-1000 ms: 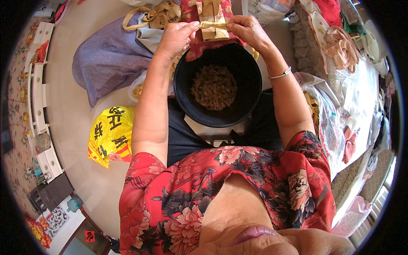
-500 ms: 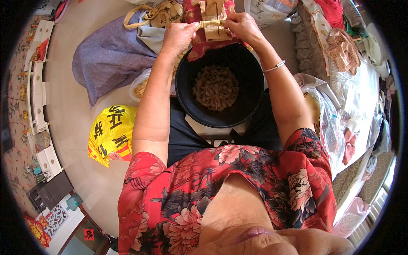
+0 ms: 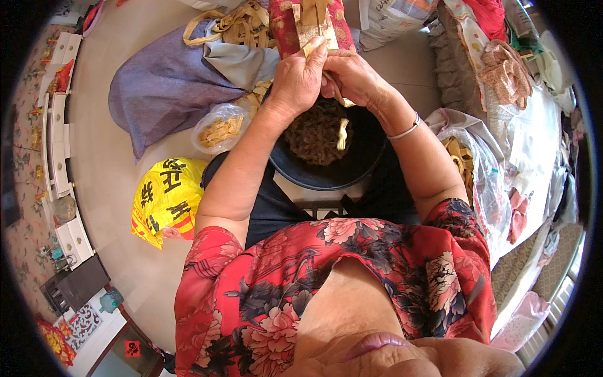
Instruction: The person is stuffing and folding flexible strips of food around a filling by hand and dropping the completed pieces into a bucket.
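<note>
Close together above the far rim of a black round tub [image 3: 326, 179], my left hand [image 3: 296, 81] and my right hand [image 3: 353, 74] are both closed on a flat tan strip [image 3: 344, 99]. One end of the strip sticks up past my left thumb; another part hangs below my right fingers. Brown chopped pieces [image 3: 312, 135] fill the tub's bottom. A pale yellow twisted piece [image 3: 342, 134] shows over the tub's right side; whether it rests there or is falling, I cannot tell. Just beyond my hands, a wooden board [image 3: 306, 31] lies on a red patterned cloth [image 3: 282, 28].
Left of the tub are a clear bag of yellowish pieces [image 3: 220, 130], a blue-grey cloth [image 3: 169, 88] with tan strips [image 3: 251, 25], and a yellow plastic bag [image 3: 166, 198]. At right, a clear bag [image 3: 483, 188] holds more strips beside a cloth-covered seat [image 3: 521, 138].
My hands have come together and nearer from the board, where they held a strip stretched between them. The pale yellow piece now shows over the tub.
</note>
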`<state>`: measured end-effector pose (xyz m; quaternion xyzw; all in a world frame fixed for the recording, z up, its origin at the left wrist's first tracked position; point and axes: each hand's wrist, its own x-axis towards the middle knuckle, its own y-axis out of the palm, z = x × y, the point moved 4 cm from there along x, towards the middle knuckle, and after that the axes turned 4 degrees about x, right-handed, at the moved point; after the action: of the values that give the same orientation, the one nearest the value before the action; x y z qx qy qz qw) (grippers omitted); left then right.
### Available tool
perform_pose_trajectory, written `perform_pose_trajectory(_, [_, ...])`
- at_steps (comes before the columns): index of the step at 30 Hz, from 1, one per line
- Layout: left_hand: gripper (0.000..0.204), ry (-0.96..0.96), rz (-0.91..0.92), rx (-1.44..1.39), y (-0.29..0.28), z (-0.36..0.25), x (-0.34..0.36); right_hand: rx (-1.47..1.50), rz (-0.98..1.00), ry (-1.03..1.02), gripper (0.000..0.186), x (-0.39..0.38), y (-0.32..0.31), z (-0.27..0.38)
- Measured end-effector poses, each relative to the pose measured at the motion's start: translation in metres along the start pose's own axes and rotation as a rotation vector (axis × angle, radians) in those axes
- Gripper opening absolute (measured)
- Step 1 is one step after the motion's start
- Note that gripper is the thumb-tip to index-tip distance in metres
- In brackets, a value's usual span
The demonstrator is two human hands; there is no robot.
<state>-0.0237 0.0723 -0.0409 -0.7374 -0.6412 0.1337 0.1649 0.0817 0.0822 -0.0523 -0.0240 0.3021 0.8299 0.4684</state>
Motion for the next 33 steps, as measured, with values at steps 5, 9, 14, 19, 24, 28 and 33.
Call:
perform_pose_trajectory(5, [0.041, 0.016, -0.133, -1.037, -0.005, -0.004, 0.009, -0.137, 0.202, -0.087, 0.028, -0.004, 0.002, 0.005])
perform_pose_trajectory(9, [0.039, 0.119, -0.225, -1.307, -0.045, -0.023, 0.015, -0.595, 0.146, -0.404, 0.025, -0.008, 0.005, 0.017])
perform_pose_trajectory(14, [0.043, 0.521, -0.738, -0.337, -0.069, -0.034, 0.004, -0.340, 0.160, -0.233, 0.023, -0.024, 0.016, 0.026])
perform_pose_trajectory(19, [0.035, 0.670, -0.447, 0.046, -0.021, -0.044, -0.006, -0.479, -0.039, -0.579, 0.012, -0.023, 0.010, 0.030])
perform_pose_trajectory(24, [0.028, 0.421, -0.254, -0.166, -0.006, -0.035, -0.003, -0.819, -0.350, -0.841, 0.009, -0.023, 0.012, 0.025])
perform_pose_trajectory(28, [0.020, -0.156, 0.051, -0.299, -0.013, -0.016, 0.006, -0.232, -0.220, -0.360, 0.019, -0.019, 0.000, 0.019])
perform_pose_trajectory(33, [0.009, 0.405, -0.331, 0.243, -0.017, -0.018, 0.006, 0.177, -0.188, -0.039, 0.020, -0.017, 0.000, 0.007])
